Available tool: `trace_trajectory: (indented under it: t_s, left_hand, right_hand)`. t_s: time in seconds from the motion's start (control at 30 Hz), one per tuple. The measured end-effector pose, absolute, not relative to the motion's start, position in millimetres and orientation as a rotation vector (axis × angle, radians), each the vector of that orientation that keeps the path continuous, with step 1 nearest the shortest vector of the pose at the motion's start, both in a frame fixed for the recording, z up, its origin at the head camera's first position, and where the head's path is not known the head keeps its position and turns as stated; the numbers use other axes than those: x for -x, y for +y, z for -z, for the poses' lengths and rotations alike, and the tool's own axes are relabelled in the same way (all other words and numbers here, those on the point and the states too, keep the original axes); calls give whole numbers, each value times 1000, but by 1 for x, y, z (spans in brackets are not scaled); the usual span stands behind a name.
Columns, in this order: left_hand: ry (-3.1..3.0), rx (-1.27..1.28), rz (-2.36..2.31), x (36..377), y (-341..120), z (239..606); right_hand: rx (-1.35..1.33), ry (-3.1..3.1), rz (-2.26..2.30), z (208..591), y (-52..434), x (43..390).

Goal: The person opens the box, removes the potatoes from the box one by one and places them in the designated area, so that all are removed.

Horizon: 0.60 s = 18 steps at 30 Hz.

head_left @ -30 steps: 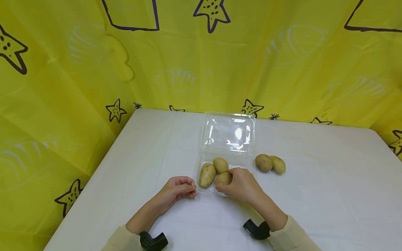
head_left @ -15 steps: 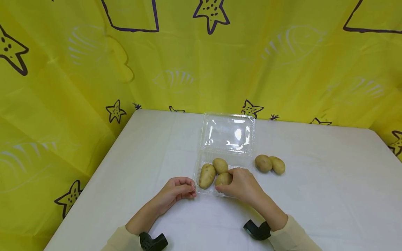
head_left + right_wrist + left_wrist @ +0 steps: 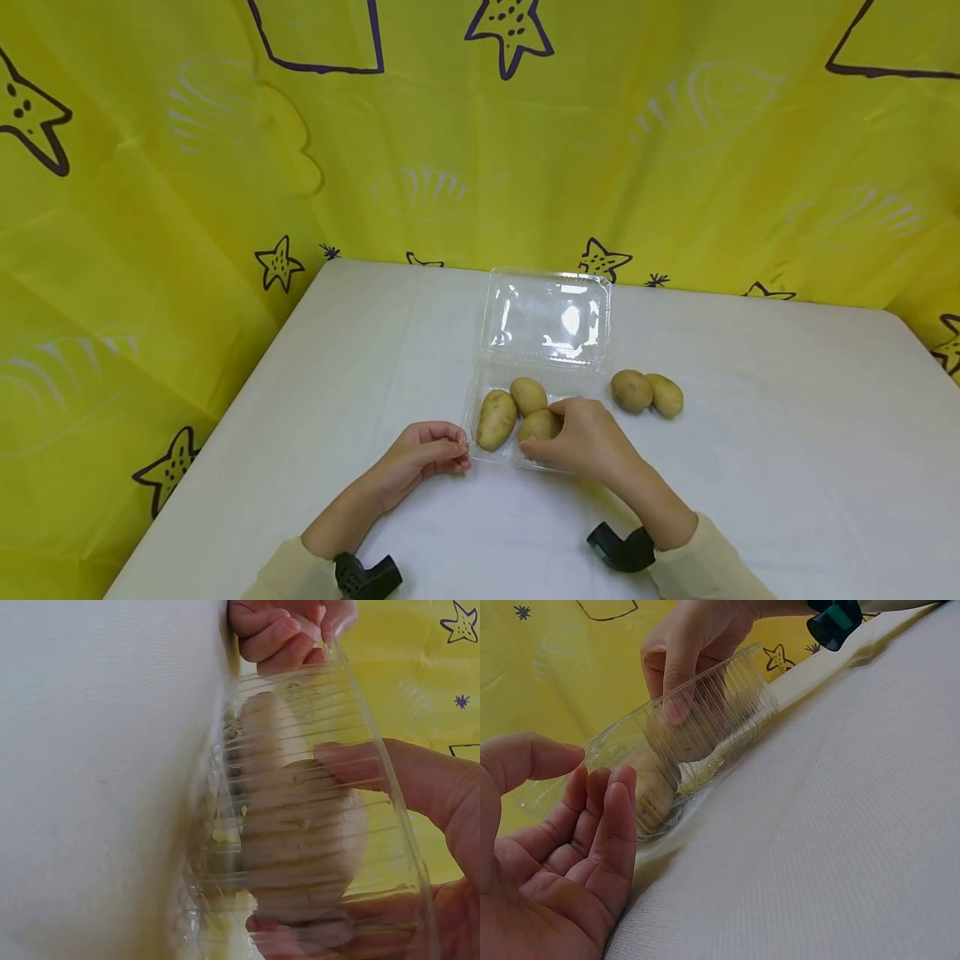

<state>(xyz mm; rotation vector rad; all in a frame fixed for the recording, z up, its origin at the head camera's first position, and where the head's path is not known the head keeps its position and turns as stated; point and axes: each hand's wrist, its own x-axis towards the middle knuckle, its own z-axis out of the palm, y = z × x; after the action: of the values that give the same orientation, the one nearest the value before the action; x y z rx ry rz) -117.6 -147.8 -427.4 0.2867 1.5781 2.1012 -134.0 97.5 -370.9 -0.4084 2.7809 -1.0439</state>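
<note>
A clear plastic clamshell container (image 3: 517,460) lies with its lid (image 3: 543,321) folded back, away from the person. My left hand (image 3: 424,457) pinches the container's left rim between thumb and fingertips, as the left wrist view (image 3: 562,847) also shows. Inside the container, a long potato (image 3: 496,421) lies along the left side and a smaller round potato (image 3: 528,395) behind it. With thumb and fingers, my right hand (image 3: 588,437) grips a third potato (image 3: 538,426) low in the container. Through the ribbed wall, the right wrist view shows that gripped potato (image 3: 307,847) between thumb and fingers.
Two potatoes, a browner one (image 3: 631,391) and a paler one (image 3: 665,396), touch each other on the white tablecloth (image 3: 787,442) right of the container. A yellow patterned curtain (image 3: 450,125) stands behind the table and along its sides.
My right hand and the potato it grips have shifted slightly to the right, opening a small gap from the long potato. The left hand keeps its place at the rim.
</note>
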Motion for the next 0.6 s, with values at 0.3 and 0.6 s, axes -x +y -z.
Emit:
trace_trajectory:
  t_s: [0.3, 0.6]
  left_hand:
    - [1577, -289, -2101, 118, -148, 427]
    - [1579, -290, -2100, 117, -147, 426]
  right_hand:
    - [443, 2787, 1051, 369, 101, 137]
    - [498, 2778, 1090, 364, 108, 139]
